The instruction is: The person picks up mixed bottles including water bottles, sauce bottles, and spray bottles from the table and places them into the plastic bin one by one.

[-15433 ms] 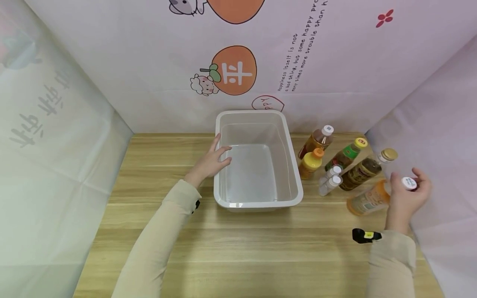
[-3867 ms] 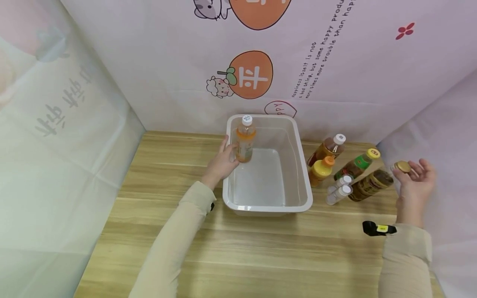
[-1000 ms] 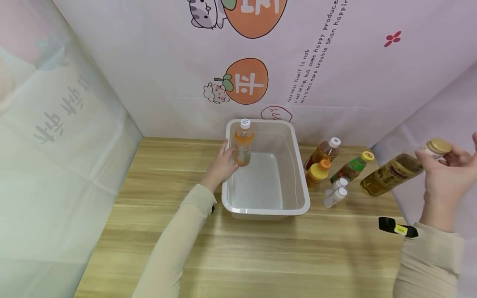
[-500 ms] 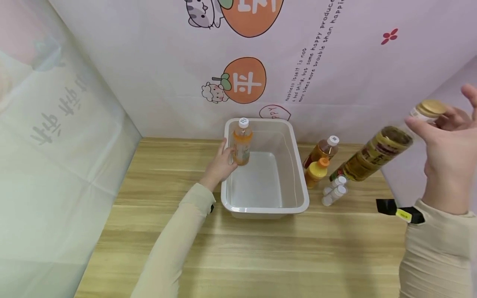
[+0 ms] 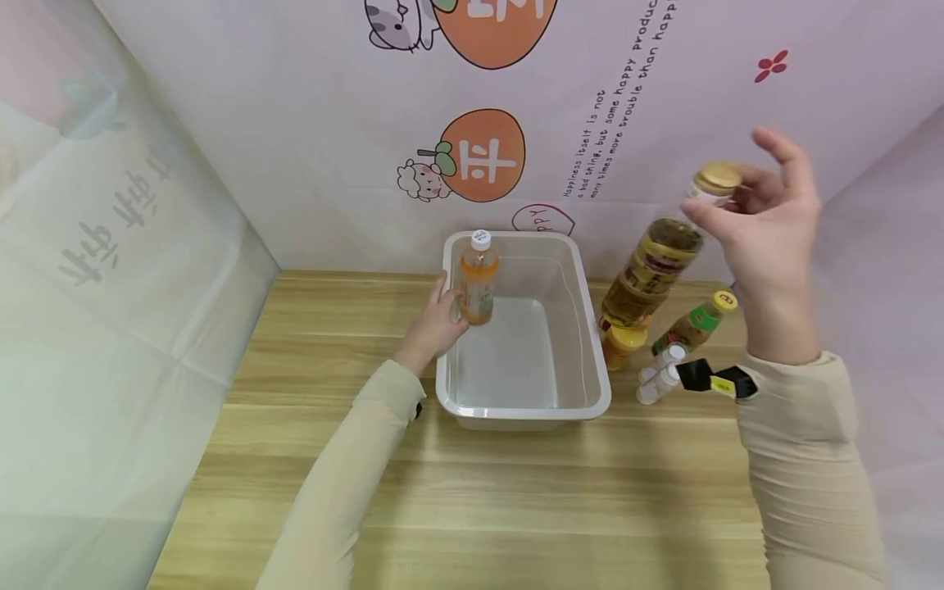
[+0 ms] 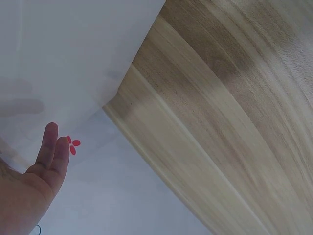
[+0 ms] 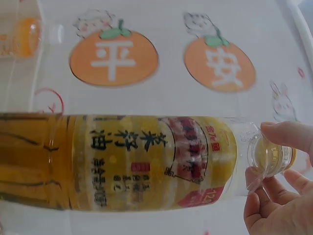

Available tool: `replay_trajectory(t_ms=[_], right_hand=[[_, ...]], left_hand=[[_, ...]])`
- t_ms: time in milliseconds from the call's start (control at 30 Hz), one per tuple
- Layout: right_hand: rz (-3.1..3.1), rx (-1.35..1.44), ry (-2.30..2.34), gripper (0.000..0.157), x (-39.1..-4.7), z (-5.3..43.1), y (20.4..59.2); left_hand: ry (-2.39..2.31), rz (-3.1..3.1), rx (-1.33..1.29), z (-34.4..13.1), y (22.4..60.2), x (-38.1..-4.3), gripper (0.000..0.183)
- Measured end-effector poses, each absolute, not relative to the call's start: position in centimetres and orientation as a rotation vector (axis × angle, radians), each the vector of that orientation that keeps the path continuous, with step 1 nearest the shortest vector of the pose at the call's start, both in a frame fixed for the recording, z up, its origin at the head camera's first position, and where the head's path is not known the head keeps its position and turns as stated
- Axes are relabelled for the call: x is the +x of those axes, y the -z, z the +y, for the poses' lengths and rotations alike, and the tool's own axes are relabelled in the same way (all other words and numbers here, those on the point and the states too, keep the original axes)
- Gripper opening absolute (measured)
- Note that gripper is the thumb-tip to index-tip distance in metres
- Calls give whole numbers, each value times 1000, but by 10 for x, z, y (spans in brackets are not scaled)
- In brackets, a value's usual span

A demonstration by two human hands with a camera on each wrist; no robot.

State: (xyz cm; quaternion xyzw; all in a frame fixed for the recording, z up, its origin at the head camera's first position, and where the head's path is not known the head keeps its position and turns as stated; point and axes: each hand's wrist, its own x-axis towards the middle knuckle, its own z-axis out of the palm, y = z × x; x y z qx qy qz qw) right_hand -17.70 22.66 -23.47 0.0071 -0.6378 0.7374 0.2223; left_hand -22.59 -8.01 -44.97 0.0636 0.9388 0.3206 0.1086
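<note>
My right hand (image 5: 770, 225) holds a cooking oil bottle (image 5: 651, 274) by its neck, just under the gold cap (image 5: 718, 177). The bottle hangs tilted in the air, right of the pale plastic bin (image 5: 527, 415), in front of the standing bottles. Its yellow label (image 7: 151, 161) fills much of the right wrist view. My left hand (image 5: 431, 329) rests at the bin's left rim, some fingers over it. Two nearly straight fingers (image 6: 54, 152) show in the left wrist view. An orange drink bottle (image 5: 478, 287) with a white cap stands inside the bin, beside this hand.
Right of the bin stand a yellow bottle (image 5: 622, 344), a green-labelled bottle (image 5: 693, 326) and two small white-capped bottles (image 5: 656, 385). Another brown bottle is mostly hidden behind the oil bottle. Printed cloth walls (image 5: 332, 205) enclose the wooden table (image 5: 472, 508).
The orange drink bottle has gone from the right side into the bin. Over the last second, my right hand has carried the oil bottle up and leftward. The left hand stays at the rim.
</note>
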Motion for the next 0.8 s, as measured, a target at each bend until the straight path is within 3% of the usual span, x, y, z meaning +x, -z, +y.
replay_trajectory(t_ms=[800], right_hand=[[-2409, 17, -1551, 76, -241, 155, 281]], left_hand=[[-961, 2749, 163, -80, 449, -226, 58]])
